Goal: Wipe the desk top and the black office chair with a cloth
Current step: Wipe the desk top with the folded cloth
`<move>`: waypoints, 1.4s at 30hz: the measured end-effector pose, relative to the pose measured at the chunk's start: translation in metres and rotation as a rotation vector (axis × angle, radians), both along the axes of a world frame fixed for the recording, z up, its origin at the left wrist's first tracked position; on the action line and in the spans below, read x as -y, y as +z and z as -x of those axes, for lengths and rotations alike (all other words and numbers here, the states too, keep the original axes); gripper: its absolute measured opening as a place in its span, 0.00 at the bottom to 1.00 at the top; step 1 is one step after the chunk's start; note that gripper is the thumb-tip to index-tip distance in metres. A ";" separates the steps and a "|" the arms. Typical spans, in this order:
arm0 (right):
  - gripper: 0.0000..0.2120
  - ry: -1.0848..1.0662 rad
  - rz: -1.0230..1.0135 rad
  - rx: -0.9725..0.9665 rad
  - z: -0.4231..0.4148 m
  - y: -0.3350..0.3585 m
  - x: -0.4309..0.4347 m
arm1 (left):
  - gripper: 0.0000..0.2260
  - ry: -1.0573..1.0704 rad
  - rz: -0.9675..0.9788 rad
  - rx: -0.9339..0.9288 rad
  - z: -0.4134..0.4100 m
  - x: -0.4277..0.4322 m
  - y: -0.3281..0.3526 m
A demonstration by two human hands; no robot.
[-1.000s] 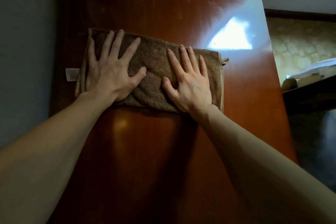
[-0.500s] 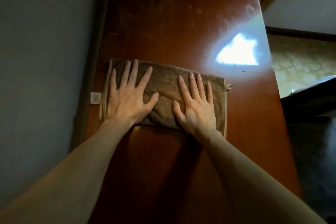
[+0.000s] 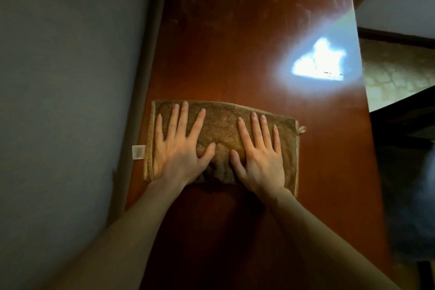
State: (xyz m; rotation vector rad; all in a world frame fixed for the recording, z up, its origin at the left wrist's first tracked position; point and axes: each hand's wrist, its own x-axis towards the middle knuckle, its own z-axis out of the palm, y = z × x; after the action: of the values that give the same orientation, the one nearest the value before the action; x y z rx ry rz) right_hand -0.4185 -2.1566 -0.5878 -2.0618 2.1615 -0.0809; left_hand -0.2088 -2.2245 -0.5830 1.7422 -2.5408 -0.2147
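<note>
A folded brown cloth [image 3: 223, 129] lies flat across the reddish-brown desk top [image 3: 247, 42]. My left hand [image 3: 179, 146] presses on the cloth's left half with fingers spread and straight. My right hand [image 3: 257, 155] presses flat on its right half. A white label [image 3: 138, 152] sticks out at the cloth's left edge, and a small loop [image 3: 302, 129] at its right edge. The cloth bunches slightly between my thumbs. The black office chair shows only as a dark blur [image 3: 412, 183] at the right.
A grey wall [image 3: 66, 101] runs along the desk's left edge. A bright light reflection [image 3: 320, 63] lies on the desk top beyond the cloth. To the right of the desk edge there is patterned flooring [image 3: 395, 73] and a dark skirting.
Both hands have slid the cloth toward me along the desk top, and more of the desk's far surface now shows. The cloth has straightened from its earlier tilt.
</note>
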 end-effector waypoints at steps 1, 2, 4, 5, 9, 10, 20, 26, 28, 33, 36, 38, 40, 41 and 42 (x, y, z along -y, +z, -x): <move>0.35 0.003 -0.003 0.000 -0.003 0.000 -0.007 | 0.37 0.006 -0.002 -0.008 -0.002 -0.008 0.000; 0.35 0.006 -0.007 0.001 -0.005 0.000 -0.012 | 0.37 0.011 -0.003 -0.013 -0.005 -0.015 0.001; 0.35 0.016 -0.022 0.007 -0.011 0.002 -0.024 | 0.38 0.024 -0.010 -0.016 -0.011 -0.032 0.001; 0.36 0.017 -0.029 0.008 -0.015 0.002 -0.030 | 0.38 0.030 -0.015 -0.019 -0.014 -0.039 0.001; 0.36 0.030 -0.040 0.013 -0.029 0.002 -0.059 | 0.37 0.063 -0.049 0.002 -0.028 -0.071 0.003; 0.36 0.042 -0.042 0.015 -0.031 0.002 -0.065 | 0.36 0.075 -0.053 0.003 -0.031 -0.080 0.004; 0.38 0.097 -0.071 0.064 -0.062 0.006 -0.108 | 0.35 0.136 -0.036 -0.050 -0.066 -0.139 0.001; 0.39 0.111 -0.066 0.083 -0.058 0.005 -0.101 | 0.36 0.119 -0.026 -0.034 -0.066 -0.130 -0.001; 0.38 0.135 -0.056 0.079 -0.055 0.005 -0.096 | 0.37 0.097 -0.021 -0.021 -0.066 -0.123 -0.002; 0.37 0.153 -0.058 0.073 -0.053 0.006 -0.086 | 0.38 -0.028 -0.028 0.006 -0.068 -0.082 0.001; 0.37 0.167 -0.055 0.061 -0.049 0.006 -0.073 | 0.38 -0.045 -0.036 0.017 -0.068 -0.067 0.002; 0.37 0.173 -0.045 0.059 -0.045 0.005 -0.063 | 0.38 -0.040 -0.048 0.019 -0.065 -0.058 0.003; 0.37 0.163 -0.036 0.058 -0.044 0.004 -0.056 | 0.39 -0.045 -0.056 0.016 -0.063 -0.047 0.004; 0.37 0.154 -0.031 0.061 -0.044 0.003 -0.053 | 0.39 -0.051 -0.051 0.016 -0.062 -0.041 0.004; 0.37 0.141 -0.027 0.067 -0.043 0.003 -0.051 | 0.39 -0.062 -0.047 0.017 -0.060 -0.035 0.003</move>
State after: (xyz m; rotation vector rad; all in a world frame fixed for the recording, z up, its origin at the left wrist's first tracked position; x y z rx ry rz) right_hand -0.3751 -2.1055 -0.5853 -2.1576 1.9619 -0.1024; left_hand -0.1485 -2.1890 -0.5804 1.6896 -2.6243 -0.2655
